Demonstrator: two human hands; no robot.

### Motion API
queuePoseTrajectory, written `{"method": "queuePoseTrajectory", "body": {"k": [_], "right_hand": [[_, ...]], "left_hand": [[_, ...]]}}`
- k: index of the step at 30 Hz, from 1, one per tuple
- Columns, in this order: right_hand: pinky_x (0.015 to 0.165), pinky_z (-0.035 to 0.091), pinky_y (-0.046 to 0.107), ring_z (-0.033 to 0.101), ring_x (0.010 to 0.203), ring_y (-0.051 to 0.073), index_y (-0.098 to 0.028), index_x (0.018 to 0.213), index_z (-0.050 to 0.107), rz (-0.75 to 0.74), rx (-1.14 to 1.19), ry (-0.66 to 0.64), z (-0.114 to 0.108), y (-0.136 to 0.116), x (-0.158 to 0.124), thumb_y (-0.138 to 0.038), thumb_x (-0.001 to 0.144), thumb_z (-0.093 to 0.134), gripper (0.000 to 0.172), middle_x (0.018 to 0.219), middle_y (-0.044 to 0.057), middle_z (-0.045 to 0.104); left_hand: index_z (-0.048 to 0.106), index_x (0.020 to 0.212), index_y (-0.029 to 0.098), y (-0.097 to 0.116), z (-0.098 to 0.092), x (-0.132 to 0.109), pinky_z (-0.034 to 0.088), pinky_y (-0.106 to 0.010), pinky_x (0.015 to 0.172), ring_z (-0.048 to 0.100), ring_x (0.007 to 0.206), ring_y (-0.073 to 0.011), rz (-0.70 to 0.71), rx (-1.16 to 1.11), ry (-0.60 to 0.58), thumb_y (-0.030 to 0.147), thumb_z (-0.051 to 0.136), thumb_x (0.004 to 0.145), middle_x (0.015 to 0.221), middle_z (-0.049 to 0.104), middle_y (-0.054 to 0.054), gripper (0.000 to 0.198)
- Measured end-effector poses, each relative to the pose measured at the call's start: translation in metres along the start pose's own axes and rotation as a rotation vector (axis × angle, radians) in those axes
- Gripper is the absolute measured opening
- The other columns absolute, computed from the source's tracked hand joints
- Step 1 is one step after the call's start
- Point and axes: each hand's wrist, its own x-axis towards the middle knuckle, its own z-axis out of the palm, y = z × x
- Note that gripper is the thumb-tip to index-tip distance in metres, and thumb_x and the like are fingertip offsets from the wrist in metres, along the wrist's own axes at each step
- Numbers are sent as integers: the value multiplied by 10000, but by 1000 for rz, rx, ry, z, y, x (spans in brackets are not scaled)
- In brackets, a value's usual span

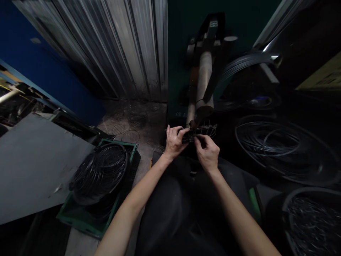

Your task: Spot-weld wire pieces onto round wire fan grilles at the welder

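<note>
A small wire frame (211, 128) with thin crossing rods is at the centre, under the tip of a machine's metal arm (205, 85). My left hand (175, 140) is closed round the frame's left part, its thumb and fingers pressed on the wires. On the right side, my right hand (207, 151) pinches the near edge of the same frame between thumb and fingertips. The frame lies level between both hands, close to the machine's lower tip. Dark shadow hides the frame's underside and the exact contact with the machine.
At the left, a green crate (102, 232) holds black wire rings (99, 170) beside a grey panel (39, 163). To the right, a wide round tray (314, 170) holds wire hoops, and a bucket (289, 206) contains small metal pieces. Corrugated metal (128, 46) stands behind.
</note>
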Motion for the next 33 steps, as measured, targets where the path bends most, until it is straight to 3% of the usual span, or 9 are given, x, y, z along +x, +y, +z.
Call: {"method": "queuePoseTrajectory", "body": {"k": [10, 13, 15, 18, 22, 24, 26, 28, 33], "right_hand": [[740, 505, 300, 635, 779, 173, -170, 929, 654, 37, 41, 1, 0, -6, 0, -395, 881, 496, 279, 888, 64, 681], [794, 500, 320, 641, 858, 192, -178, 1029, 653, 76, 43, -4, -19, -10, -9, -400, 870, 528, 300, 998, 80, 683], [770, 507, 349, 650, 828, 211, -191, 1074, 650, 154, 31, 12, -47, -4, -21, -430, 839, 572, 344, 1014, 95, 684], [790, 484, 414, 650, 865, 258, -236, 1061, 668, 324, -104, 110, -109, 31, -48, -491, 783, 616, 381, 995, 124, 685], [762, 365, 530, 610, 937, 353, -254, 835, 682, 688, -435, 512, -203, 110, -91, -676, 669, 518, 482, 899, 246, 637], [714, 279, 557, 552, 1027, 418, -288, 677, 609, 891, -575, 506, -236, 148, -115, -701, 596, 512, 432, 787, 268, 576], [666, 232, 531, 499, 1070, 456, -328, 528, 415, 1086, -588, 415, -251, 176, -135, -668, 450, 604, 397, 681, 221, 504], [649, 208, 499, 472, 1082, 466, -332, 522, 241, 1187, -565, 379, -252, 195, -148, -618, 345, 649, 529, 648, 175, 456], [659, 184, 495, 475, 1064, 462, -332, 524, 205, 1235, -603, 387, -246, 209, -143, -664, 383, 574, 516, 595, 140, 398]], "left_hand": [[530, 1158, 235, 6, -3, 5, 257, -514, 1107, 538, 1054, -213, -45, -27, -36, 309, 697, 750, 1080, 555, -53, 447], [448, 1234, 253, 1, -6, -1, 204, -561, 1115, 485, 1173, -244, -3, -57, -70, 343, 703, 749, 1197, 510, -75, 555], [340, 1307, 257, -9, -6, -9, 161, -609, 1109, 373, 1300, -297, 28, -97, -76, 429, 743, 690, 1354, 394, -124, 757], [215, 1352, 229, -31, 2, -23, 195, -628, 1086, 271, 1363, -348, -7, -149, -20, 457, 799, 594, 1435, 258, -190, 984], [348, 1254, 200, -50, 11, -27, 403, -446, 1012, 465, 1189, -247, -118, -191, 59, 224, 736, 666, 1238, 457, -124, 705], [424, 1173, 203, -51, 8, -26, 450, -386, 952, 518, 1074, -211, -151, -180, 60, 169, 711, 661, 1118, 508, -77, 588], [451, 1153, 207, -47, 0, -28, 468, -366, 918, 530, 1021, -201, -160, -175, 40, 165, 720, 641, 1079, 520, -58, 580], [449, 1177, 211, -38, -10, -32, 472, -358, 906, 532, 1008, -197, -143, -187, 15, 170, 726, 634, 1082, 528, -54, 611], [448, 1198, 204, -9, -25, -45, 479, -341, 880, 542, 991, -192, -121, -224, -44, 157, 714, 624, 1080, 543, -55, 634]]}}
